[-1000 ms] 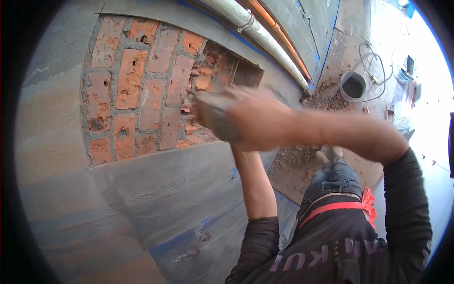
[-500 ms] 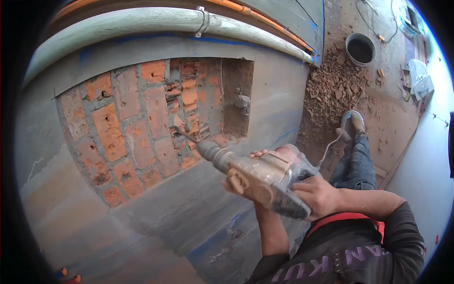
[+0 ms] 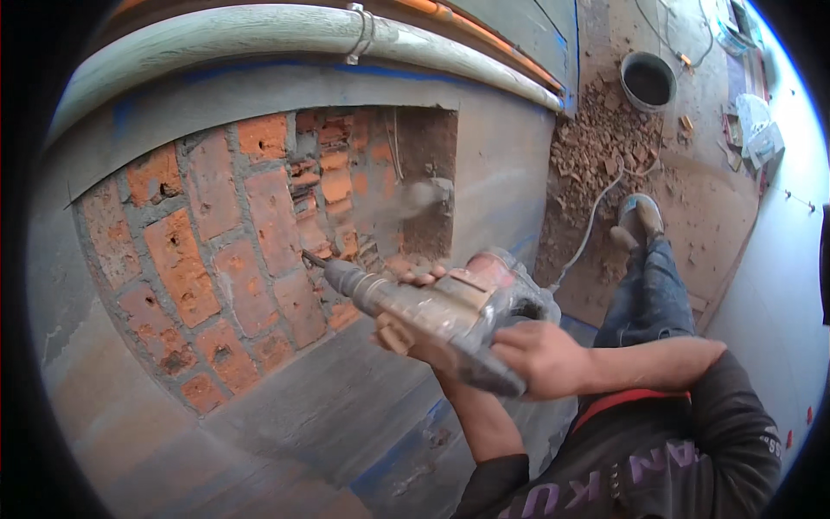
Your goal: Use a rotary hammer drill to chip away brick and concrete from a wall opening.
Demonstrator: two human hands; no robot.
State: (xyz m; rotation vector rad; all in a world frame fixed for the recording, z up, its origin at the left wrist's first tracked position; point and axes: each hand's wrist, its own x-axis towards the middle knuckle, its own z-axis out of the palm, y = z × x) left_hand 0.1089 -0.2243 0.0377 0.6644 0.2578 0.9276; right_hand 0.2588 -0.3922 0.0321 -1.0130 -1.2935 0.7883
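Observation:
A dusty rotary hammer [image 3: 441, 311] spans the middle of the view, tilted toward the wall. My right hand [image 3: 545, 359] is closed round its rear handle. From beneath, my left hand [image 3: 422, 277] wraps the front of the body; some fingertips show over the far side, the rest is hidden. The hammer's chisel bit [image 3: 315, 259] meets the exposed brickwork [image 3: 251, 251], where the bricks are broken and ragged. Right of the bit, a deeper recess [image 3: 428, 221] is cut into the wall, with a grey lump blurred by dust or motion.
A pale pipe [image 3: 259, 35] with a metal clamp runs above the opening, beside an orange pipe [image 3: 484, 39]. Brick rubble [image 3: 605, 130] lies on the floor near a dark bucket [image 3: 648, 82]. The hammer's power cord [image 3: 592, 216] trails past my shoe [image 3: 638, 216].
The rotary hammer has moved left with both hands still on it, and its bit now sits lower on the broken bricks. The cord has swung outward. Haze shows near the recess.

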